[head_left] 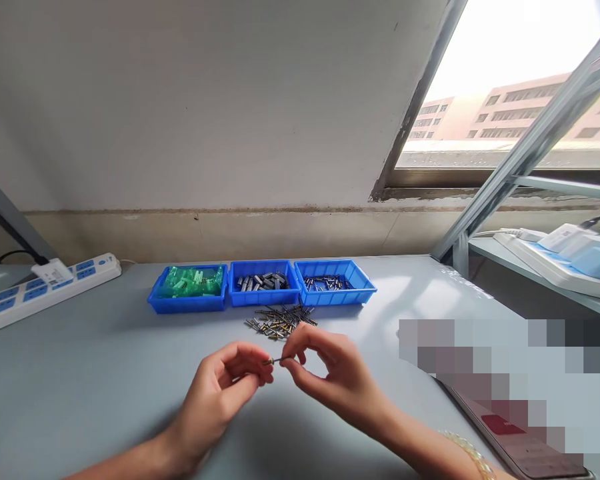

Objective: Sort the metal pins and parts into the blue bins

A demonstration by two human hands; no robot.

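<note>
My left hand (225, 393) and my right hand (330, 373) meet above the grey table (80, 373), both pinching one small thin metal pin (276, 361) between fingertips. Just beyond them lies a loose pile of small metal pins (280, 321). Behind the pile stand three blue trays in a row: the left tray (189, 304) holds green plastic parts, the middle tray (264, 298) holds grey metal pieces, the right tray (336, 293) holds small dark pins.
A white power strip (40, 288) with a black cable lies at the far left. A second shelf with white and blue devices (570, 257) stands at the right, under a window. A dark flat device (515, 440) lies near my right forearm.
</note>
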